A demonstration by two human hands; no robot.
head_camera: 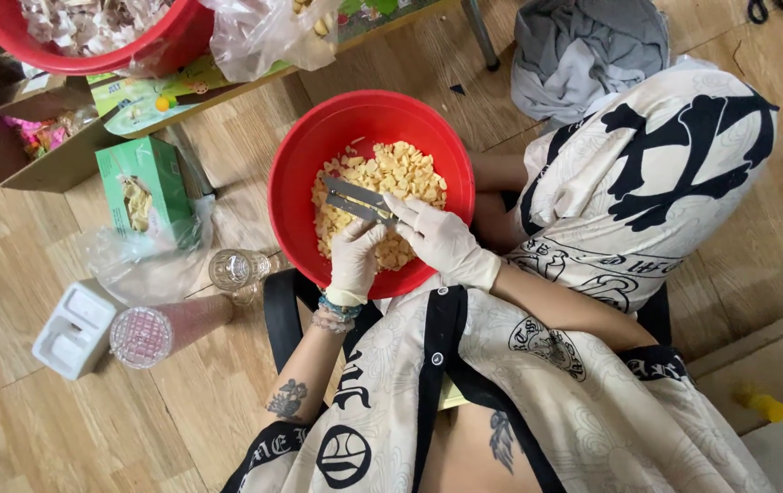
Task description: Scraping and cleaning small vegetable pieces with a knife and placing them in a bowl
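A red bowl (305,155) rests on my lap, filled with pale yellow peeled pieces (401,169). Both my hands wear white gloves and meet over the bowl. My left hand (355,260) pinches a small piece at its fingertips. My right hand (442,239) grips a flat grey metal blade (355,199) that points left across the pile, its edge against the piece in my left hand.
A clear glass (234,270) and a pink-capped bottle (168,330) lie on the wooden floor at left, beside a white tray (72,330) and a green box (143,187). A second red bowl (145,46) and a plastic bag (264,36) sit at top left. Grey cloth (583,46) lies behind.
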